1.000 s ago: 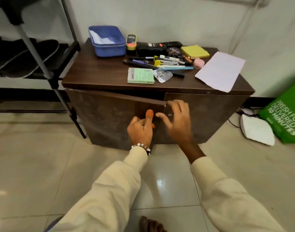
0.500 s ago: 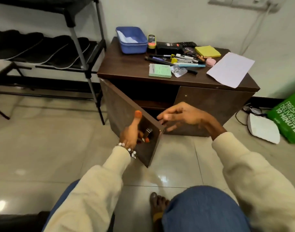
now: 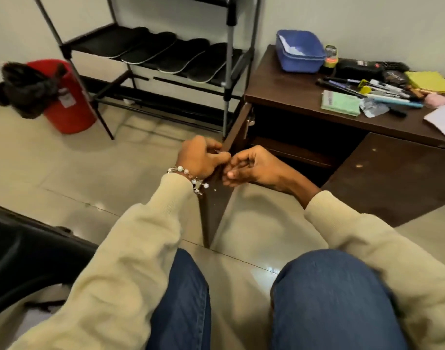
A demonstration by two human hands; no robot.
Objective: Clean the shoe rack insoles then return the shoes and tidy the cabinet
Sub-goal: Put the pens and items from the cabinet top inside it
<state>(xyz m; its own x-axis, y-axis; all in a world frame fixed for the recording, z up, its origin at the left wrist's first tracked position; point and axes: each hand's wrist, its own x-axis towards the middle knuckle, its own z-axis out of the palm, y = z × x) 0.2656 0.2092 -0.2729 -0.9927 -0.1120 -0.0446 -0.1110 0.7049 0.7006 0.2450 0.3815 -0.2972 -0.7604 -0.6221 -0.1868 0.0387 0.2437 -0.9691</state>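
The brown cabinet (image 3: pixel 279 89) has its left door (image 3: pixel 214 210) swung wide, its edge pointing at me. My left hand (image 3: pixel 198 157) grips the door's top corner. My right hand (image 3: pixel 251 168) is just right of it, fingers curled, fingertips at the door's edge; whether it holds the door I cannot tell. Behind the door the dark inside shows a shelf (image 3: pixel 292 150). To the left, several black insoles (image 3: pixel 181 56) lie side by side on a tier of the shoe rack (image 3: pixel 227 72). No shoes are in view.
On the cabinet top sit a blue tub (image 3: pixel 299 55), a green notepad (image 3: pixel 340 102), several pens (image 3: pixel 368 89) and a white sheet (image 3: pixel 443 117). The right door (image 3: pixel 393 178) is closed. A red bin (image 3: pixel 70 109) stands far left, a black chair (image 3: pixel 19 261) at my left.
The door went from nearly closed to wide open, pulled by my left hand. I sank lower, my knees came into view, and my right hand moved in next to the left.
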